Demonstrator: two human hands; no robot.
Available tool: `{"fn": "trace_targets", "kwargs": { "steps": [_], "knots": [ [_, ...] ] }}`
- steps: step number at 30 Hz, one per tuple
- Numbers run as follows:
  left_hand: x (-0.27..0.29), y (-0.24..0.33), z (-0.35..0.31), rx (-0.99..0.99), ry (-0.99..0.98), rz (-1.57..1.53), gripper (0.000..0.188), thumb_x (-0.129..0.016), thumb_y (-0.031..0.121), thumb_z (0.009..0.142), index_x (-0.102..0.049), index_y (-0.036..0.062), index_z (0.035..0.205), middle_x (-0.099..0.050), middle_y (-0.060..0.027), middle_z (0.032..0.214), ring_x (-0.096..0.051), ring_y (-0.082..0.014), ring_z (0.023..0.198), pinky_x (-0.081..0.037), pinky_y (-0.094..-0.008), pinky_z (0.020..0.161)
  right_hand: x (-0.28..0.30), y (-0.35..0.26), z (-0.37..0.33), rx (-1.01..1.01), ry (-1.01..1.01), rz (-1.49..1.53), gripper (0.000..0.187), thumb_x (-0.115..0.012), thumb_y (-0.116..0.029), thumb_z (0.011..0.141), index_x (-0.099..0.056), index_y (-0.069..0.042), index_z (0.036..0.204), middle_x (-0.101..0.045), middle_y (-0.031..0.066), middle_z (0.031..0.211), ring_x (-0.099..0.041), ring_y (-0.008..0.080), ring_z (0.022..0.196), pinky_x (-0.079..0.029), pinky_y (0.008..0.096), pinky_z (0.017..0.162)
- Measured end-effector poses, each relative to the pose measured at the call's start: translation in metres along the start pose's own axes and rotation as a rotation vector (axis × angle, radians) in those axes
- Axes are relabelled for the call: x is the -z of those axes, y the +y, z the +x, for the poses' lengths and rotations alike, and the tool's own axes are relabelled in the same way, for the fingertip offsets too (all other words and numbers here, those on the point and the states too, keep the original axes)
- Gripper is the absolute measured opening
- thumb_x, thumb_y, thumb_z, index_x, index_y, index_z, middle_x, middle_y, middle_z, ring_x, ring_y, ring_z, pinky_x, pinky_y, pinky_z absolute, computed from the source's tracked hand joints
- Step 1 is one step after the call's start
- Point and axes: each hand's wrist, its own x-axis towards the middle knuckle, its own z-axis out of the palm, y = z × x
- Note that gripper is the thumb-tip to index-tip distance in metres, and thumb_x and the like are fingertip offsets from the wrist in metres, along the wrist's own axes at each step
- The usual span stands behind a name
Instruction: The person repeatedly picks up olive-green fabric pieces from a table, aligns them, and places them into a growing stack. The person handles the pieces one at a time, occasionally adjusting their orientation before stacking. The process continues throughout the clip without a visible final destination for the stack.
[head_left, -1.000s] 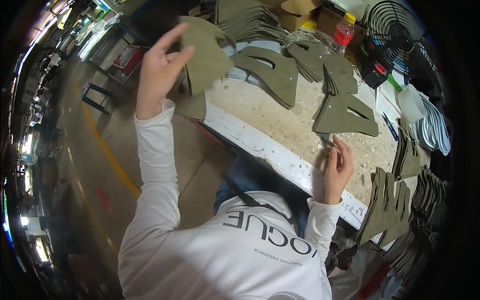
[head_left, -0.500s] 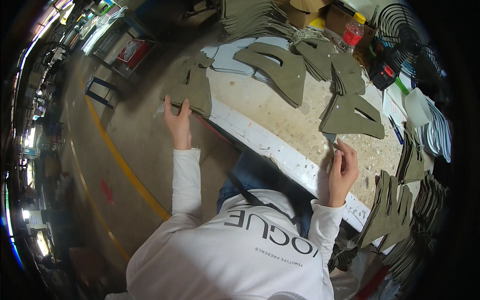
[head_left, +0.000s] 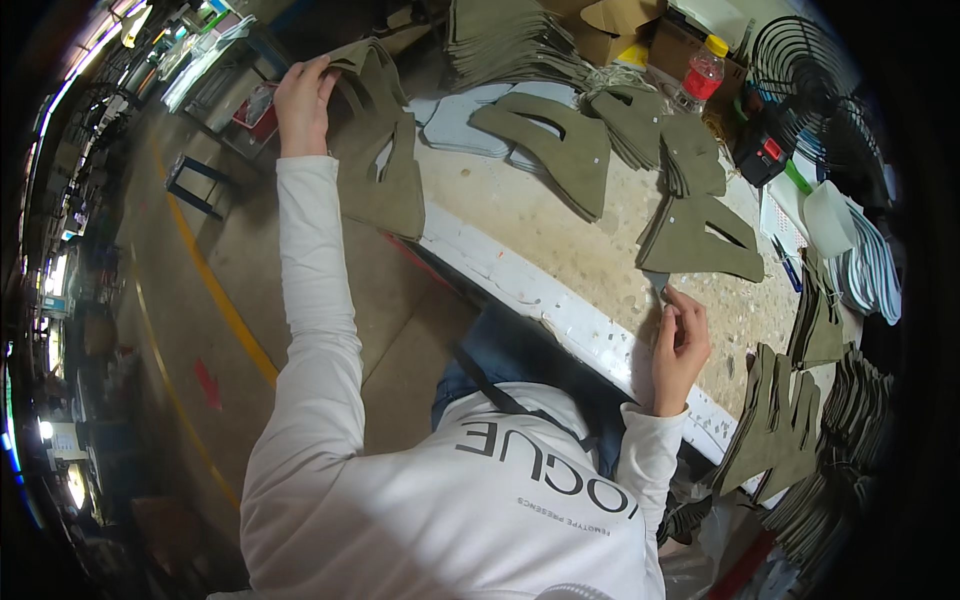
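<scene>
My left hand [head_left: 303, 105] reaches to the far left, fingers closed on the upper edge of an olive cut piece [head_left: 385, 190], soft like fabric or suede with slots in it. This piece and others with it hang over the table's left end. My right hand [head_left: 683, 340] rests low over the table's near edge, fingers curled and thumb near the index finger. A small grey flat thing [head_left: 657, 281] shows at its fingertips, beside a stack of olive slotted pieces [head_left: 698, 235]; I cannot make out what it is. Another olive slotted piece [head_left: 565, 145] lies mid-table.
Light grey cut pieces [head_left: 465, 128] lie under the olive ones. At the back stand a tall olive stack [head_left: 515, 45], a bottle with a yellow cap [head_left: 704, 72] and a black fan [head_left: 810, 80]. A pen [head_left: 787, 262] and a white cup [head_left: 832, 218] are at right.
My left hand has moved from the near edge of the left-hand olive pieces up to their far end, lifting a piece's edge there. My right hand has barely shifted.
</scene>
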Motion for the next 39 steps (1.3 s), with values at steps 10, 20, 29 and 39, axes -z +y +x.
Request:
{"fn": "trace_targets", "kwargs": {
  "steps": [10,20,29,39],
  "knots": [
    [0.019,-0.05,-0.183,0.302,0.335,0.367,0.077,-0.073,0.007,0.087,-0.031,0.0009,0.152,-0.029,-0.0184,0.155,-0.054,-0.0245,0.12,-0.051,-0.0375,0.09,0.002,0.0,-0.006,-0.003,0.0,-0.04,0.024,-0.058,-0.002,0.093,-0.071,-0.006,0.112,-0.066,0.0089,0.105,-0.06,0.0133,0.078,-0.044,0.023,0.061],
    [0.027,-0.061,-0.205,0.267,0.249,0.433,0.071,-0.072,0.008,0.087,-0.037,0.0,0.148,-0.039,-0.0231,0.147,-0.054,-0.0276,0.121,-0.05,-0.0388,0.093,0.006,-0.011,-0.001,0.05,-0.017,-0.019,0.022,-0.059,-0.003,0.092,-0.072,-0.005,0.11,-0.066,0.0102,0.105,-0.063,0.0167,0.081,-0.048,0.0248,0.066],
    [-0.063,-0.037,-0.178,-0.555,-0.27,0.901,0.029,-0.073,0.01,0.082,-0.07,0.0073,0.111,-0.066,-0.013,0.112,-0.065,-0.0295,0.098,-0.052,-0.0365,0.085,0.059,-0.024,0.066,0.289,-0.245,-0.303,0.014,-0.069,-0.003,0.082,-0.071,-0.003,0.096,-0.064,0.01,0.084,-0.063,0.0279,0.076,-0.051,0.0355,0.069],
    [-0.17,-0.097,-0.135,-0.434,-1.244,0.761,0.023,-0.08,0.019,0.076,-0.074,0.0053,0.094,-0.073,-0.0077,0.094,-0.068,-0.0273,0.089,-0.053,-0.0338,0.08,0.024,0.013,0.094,0.415,-0.387,-0.269,0.028,-0.078,-0.01,0.072,-0.069,-0.008,0.098,-0.058,0.0087,0.104,-0.056,0.0312,0.103,-0.048,0.04,0.087]
  ]
}}
